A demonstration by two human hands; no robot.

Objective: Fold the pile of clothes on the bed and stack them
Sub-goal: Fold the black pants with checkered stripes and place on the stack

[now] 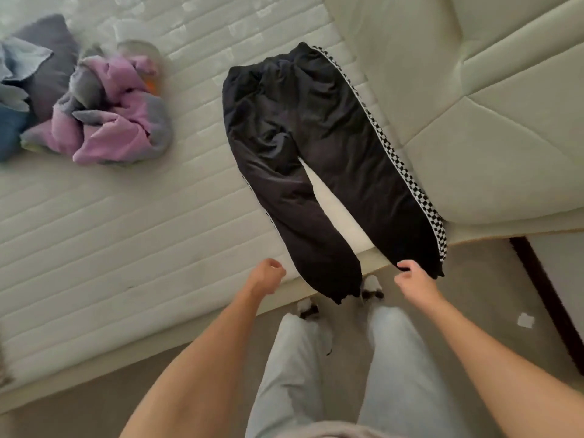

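Black pants (284,128) with a checkered side stripe lie spread flat on the bed, waistband far from me, both legs reaching over the near mattress edge. My right hand (414,279) is at the cuff of the right leg, its curled fingers pinching the hem. My left hand (268,275) hovers just left of the other cuff, fingers curled into a loose fist with nothing in it and a small gap to the fabric. A pile of unfolded clothes (110,121), pink, grey and blue, sits on the mattress at far left.
The white quilted mattress (126,232) runs across the view. A cream padded headboard (489,121) rises on the right. My legs in light trousers (316,374) and slippers stand on the beige floor by the bed edge. A dark piece of furniture (543,295) is at far right.
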